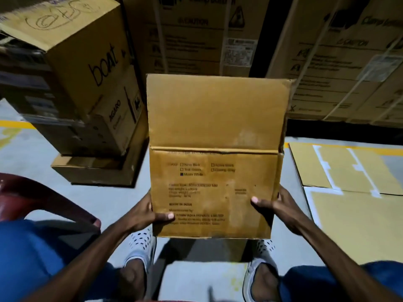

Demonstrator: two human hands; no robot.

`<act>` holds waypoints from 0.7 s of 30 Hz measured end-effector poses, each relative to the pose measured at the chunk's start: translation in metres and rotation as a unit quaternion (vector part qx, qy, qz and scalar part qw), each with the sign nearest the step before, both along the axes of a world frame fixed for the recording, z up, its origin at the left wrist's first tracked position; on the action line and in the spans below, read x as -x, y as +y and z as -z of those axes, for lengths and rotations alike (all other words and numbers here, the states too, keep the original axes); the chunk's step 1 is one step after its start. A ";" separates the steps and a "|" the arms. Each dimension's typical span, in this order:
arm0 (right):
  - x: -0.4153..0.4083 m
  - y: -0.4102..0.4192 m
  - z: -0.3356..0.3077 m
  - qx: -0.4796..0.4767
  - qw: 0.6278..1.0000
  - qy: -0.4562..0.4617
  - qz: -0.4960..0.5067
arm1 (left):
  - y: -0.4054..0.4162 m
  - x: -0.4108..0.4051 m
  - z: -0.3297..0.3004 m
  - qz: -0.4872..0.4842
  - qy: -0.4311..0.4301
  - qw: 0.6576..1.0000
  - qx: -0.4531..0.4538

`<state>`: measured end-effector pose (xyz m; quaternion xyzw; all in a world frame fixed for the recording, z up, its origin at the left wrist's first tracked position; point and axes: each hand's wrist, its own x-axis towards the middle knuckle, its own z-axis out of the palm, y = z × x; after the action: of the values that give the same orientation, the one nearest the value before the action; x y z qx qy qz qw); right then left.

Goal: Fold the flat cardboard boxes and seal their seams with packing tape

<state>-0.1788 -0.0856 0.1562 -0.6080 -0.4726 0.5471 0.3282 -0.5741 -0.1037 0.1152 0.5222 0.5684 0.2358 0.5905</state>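
Note:
A brown cardboard box (214, 153) with printed text on its near face is held up in front of me, over my feet. One flap stands up at its far side. My left hand (145, 214) grips the box's lower left edge, thumb on the printed face. My right hand (278, 204) grips the lower right edge, thumb likewise on the front. The fingers of both hands are hidden behind the box. No tape is in view.
A stack of cartons (74, 83) stands at the left on the grey floor. Large strapped cartons (327, 51) form a wall behind. Flat cardboard sheets (349, 182) lie on the floor at right. A dark red chair (43, 199) is at my left.

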 end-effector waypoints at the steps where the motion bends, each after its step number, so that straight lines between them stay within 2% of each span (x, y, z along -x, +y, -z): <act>1: 0.003 -0.008 0.010 0.007 1.000 0.000 0.007 | -0.003 0.002 0.006 0.011 0.023 1.000 -0.001; 5: 0.017 -0.025 0.051 0.026 1.000 -0.009 0.013 | 0.001 0.024 0.026 0.050 0.156 0.986 -0.028; 7: 0.015 -0.020 0.060 0.009 1.000 -0.016 0.015 | 0.011 0.040 0.027 0.026 0.124 0.992 -0.006; 9: 0.011 -0.019 0.062 -0.002 0.999 -0.025 0.021 | 0.011 0.048 0.010 -0.034 0.062 0.996 0.057; 13: 0.002 -0.041 0.070 -0.010 0.996 -0.067 0.051 | 0.011 0.039 -0.011 -0.153 -0.027 0.980 0.124; 16: -0.009 -0.067 0.076 -0.003 0.995 -0.099 0.031 | 0.006 0.023 -0.015 -0.121 -0.058 0.978 0.159; 18: -0.014 -0.079 0.072 -0.017 0.992 -0.122 0.005 | 0.005 0.010 -0.016 -0.080 -0.029 0.986 0.146; 21: -0.014 -0.086 0.051 -0.040 0.988 -0.147 0.038 | 0.004 -0.013 -0.009 -0.043 0.100 0.993 0.052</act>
<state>-0.1647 -0.1712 0.1052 -0.6859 -0.5136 0.4193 0.2999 -0.5608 -0.0999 0.1243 0.4870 0.6576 0.1779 0.5466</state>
